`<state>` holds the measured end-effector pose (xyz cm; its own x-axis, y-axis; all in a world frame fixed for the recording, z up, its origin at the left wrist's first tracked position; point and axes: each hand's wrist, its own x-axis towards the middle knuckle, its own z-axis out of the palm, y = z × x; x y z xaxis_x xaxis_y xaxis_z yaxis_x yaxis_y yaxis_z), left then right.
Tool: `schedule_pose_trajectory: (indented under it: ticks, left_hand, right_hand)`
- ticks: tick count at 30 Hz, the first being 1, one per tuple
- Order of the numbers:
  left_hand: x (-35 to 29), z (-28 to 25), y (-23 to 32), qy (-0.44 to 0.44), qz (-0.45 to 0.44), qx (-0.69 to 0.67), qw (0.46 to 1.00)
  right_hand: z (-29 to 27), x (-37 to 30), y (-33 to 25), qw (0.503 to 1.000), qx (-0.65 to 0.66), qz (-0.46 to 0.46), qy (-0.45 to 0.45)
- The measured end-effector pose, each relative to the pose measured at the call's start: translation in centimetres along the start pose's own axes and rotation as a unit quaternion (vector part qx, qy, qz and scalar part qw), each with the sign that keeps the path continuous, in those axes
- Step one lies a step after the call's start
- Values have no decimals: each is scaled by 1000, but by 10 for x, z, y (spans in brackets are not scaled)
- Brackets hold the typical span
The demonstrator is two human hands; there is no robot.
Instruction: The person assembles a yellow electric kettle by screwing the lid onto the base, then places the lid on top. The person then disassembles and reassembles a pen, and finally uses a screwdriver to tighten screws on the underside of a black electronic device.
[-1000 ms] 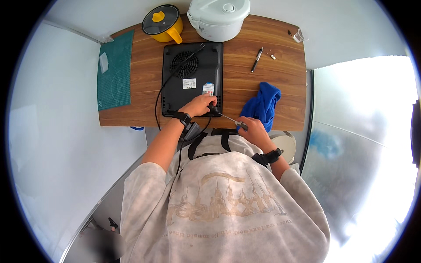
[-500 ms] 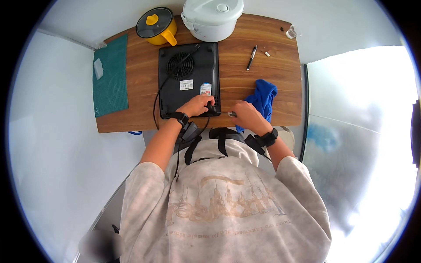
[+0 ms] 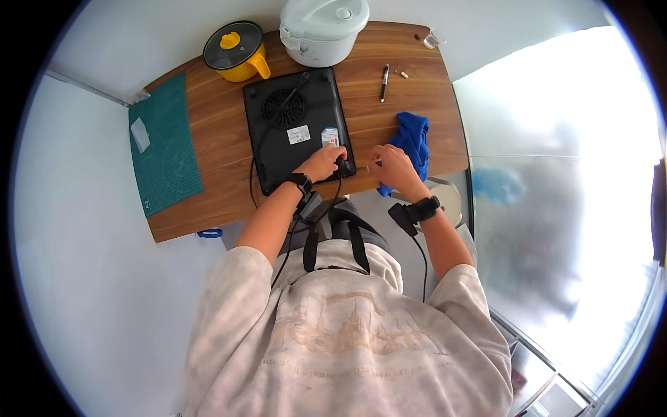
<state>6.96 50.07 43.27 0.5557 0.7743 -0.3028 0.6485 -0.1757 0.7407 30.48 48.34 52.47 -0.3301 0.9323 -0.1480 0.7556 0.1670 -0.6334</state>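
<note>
A black induction cooker (image 3: 274, 156) lies underside up, its round fan grille and white labels showing. At its near right corner my left hand (image 3: 325, 161) is closed, fingertips around a dark piece of the black power cord (image 3: 340, 182), which hangs down over the table edge. My right hand (image 3: 394, 170) is closed just right of the cooker, apart from it. Between its thumb and fingers a small greyish thing (image 3: 378, 162) shows, mostly hidden, its kind unclear. Right behind that hand lies a crumpled blue cloth (image 3: 415, 132).
Beyond the cooker stand a yellow pot (image 3: 244, 71) with a dark lid and a white lidded rice cooker (image 3: 323, 50). A green cutting mat (image 3: 167, 156) covers the table's left. A pen (image 3: 385, 83), a small white piece (image 3: 404, 75) and a clear glass (image 3: 433, 39) lie toward the far right.
The view has turned and shifted, so the table appears tilted. My right hand has lifted slightly away from the cooker's corner; my left hand stays at that corner.
</note>
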Motion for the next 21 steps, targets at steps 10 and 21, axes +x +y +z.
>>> schedule_pose_trajectory:
  ticks: [10, 21]
  left_hand:
    - [-27, 41, 54, 46, -21, -11, 999]
    - [20, 161, 129, 146, -76, -4, 986]
  right_hand:
    - [-19, -70, 6, 985, 148, 69, 47]
    - [-55, -129, 131, 999, -28, -40, -4]
